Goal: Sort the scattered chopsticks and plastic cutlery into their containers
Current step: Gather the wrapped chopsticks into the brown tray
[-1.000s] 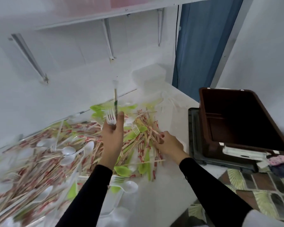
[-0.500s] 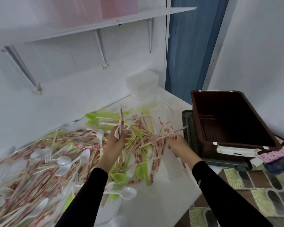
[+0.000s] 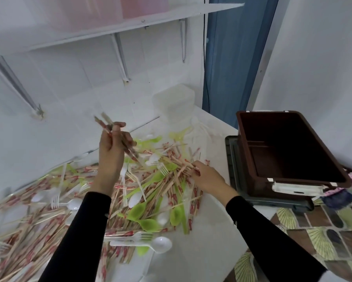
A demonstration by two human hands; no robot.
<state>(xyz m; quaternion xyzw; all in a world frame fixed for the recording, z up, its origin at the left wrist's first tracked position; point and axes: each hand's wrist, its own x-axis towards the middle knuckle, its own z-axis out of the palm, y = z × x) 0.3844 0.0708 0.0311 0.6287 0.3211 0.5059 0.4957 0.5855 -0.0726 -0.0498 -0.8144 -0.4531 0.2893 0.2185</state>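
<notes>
A wide pile of wrapped chopsticks (image 3: 177, 180) mixed with white forks, white spoons (image 3: 160, 244) and green spoons (image 3: 148, 224) covers the white counter. My left hand (image 3: 112, 151) is raised above the pile and grips a few wrapped chopsticks (image 3: 110, 129), which slant up to the left. My right hand (image 3: 205, 176) rests low on the pile's right edge, fingertips pinching chopsticks there. An empty brown bin (image 3: 252, 159) stands to the right on a dark tray (image 3: 231, 159).
A clear plastic container (image 3: 174, 102) sits at the back of the counter against the tiled wall. A white shelf (image 3: 118, 27) on metal brackets hangs overhead. A blue curtain (image 3: 232, 58) is behind the bin. Patterned floor (image 3: 313, 237) lies right of the counter edge.
My left hand has lifted higher, now holding chopsticks rather than a fork. My right hand dropped back onto the pile's right edge after raising some chopsticks. The view shifted slightly.
</notes>
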